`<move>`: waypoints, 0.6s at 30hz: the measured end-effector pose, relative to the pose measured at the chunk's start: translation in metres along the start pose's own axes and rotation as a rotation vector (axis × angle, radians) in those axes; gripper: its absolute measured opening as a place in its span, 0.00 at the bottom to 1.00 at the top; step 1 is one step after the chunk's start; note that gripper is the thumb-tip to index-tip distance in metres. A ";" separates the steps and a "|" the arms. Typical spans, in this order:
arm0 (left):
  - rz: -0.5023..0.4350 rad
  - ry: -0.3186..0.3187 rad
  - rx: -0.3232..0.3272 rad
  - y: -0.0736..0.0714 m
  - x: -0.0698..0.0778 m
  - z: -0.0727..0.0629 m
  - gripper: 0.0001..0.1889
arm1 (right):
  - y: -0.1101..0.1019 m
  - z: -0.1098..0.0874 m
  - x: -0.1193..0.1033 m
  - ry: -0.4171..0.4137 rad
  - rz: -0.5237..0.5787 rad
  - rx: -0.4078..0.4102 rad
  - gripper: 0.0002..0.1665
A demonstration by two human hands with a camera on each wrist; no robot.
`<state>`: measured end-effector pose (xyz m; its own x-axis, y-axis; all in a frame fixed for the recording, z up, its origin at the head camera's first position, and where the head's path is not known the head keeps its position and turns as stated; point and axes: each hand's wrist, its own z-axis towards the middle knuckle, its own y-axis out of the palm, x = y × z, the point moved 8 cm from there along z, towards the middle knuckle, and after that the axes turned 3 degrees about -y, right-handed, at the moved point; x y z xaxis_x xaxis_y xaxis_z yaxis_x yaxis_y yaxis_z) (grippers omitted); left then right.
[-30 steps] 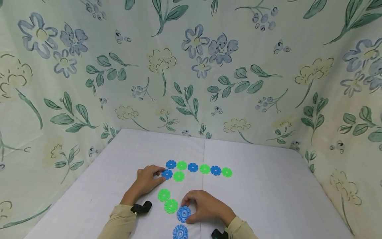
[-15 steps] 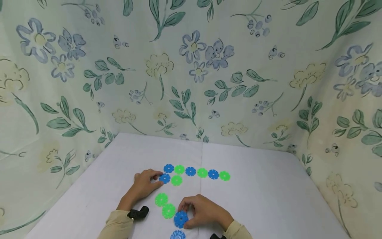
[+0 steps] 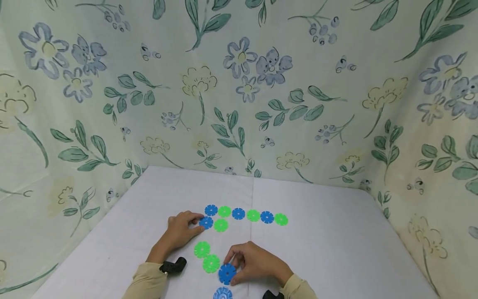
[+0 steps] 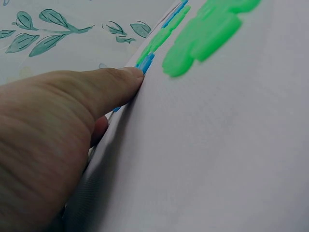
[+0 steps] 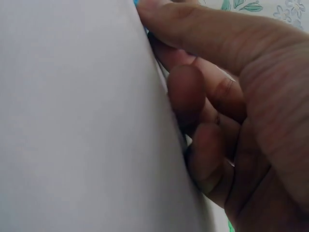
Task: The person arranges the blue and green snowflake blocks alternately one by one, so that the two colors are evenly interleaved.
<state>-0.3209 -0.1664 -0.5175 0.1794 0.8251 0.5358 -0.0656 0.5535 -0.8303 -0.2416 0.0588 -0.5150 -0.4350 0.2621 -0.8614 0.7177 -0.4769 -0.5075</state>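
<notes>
My left hand (image 3: 181, 229) pinches a notched blue plastic disc (image 3: 206, 223) between thumb and index finger at the left end of the lower row. Right beside that disc is a green one (image 3: 221, 225). In the left wrist view the left thumb (image 4: 111, 86) presses against the blue disc's edge (image 4: 147, 62). Nearer the front, my right hand (image 3: 257, 262) grips another blue disc (image 3: 227, 274) by its edge. Two green discs, one upper (image 3: 202, 249) and one lower (image 3: 211, 263), lie just left of it. In the right wrist view that blue disc is mostly hidden behind the thumb (image 5: 178, 21).
Behind the lower row runs a line of alternating blue and green discs (image 3: 253, 216). A ring-patterned blue disc (image 3: 223, 293) lies at the bottom edge of the head view. All rest on a white-covered table (image 3: 328, 241), with a floral curtain (image 3: 239, 104) behind.
The blue disc in my right hand showed a ringed, paler face a second ago and now shows a plain blue one. The head view has shifted slightly; my left hand stays on its disc.
</notes>
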 end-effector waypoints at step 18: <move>0.000 0.005 0.007 0.001 -0.001 0.001 0.20 | -0.015 -0.001 0.008 0.037 0.011 0.178 0.24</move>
<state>-0.3219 -0.1666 -0.5189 0.1846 0.8242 0.5354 -0.0719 0.5546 -0.8290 -0.2558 0.0690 -0.5145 -0.4048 0.2851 -0.8688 0.6133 -0.6201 -0.4892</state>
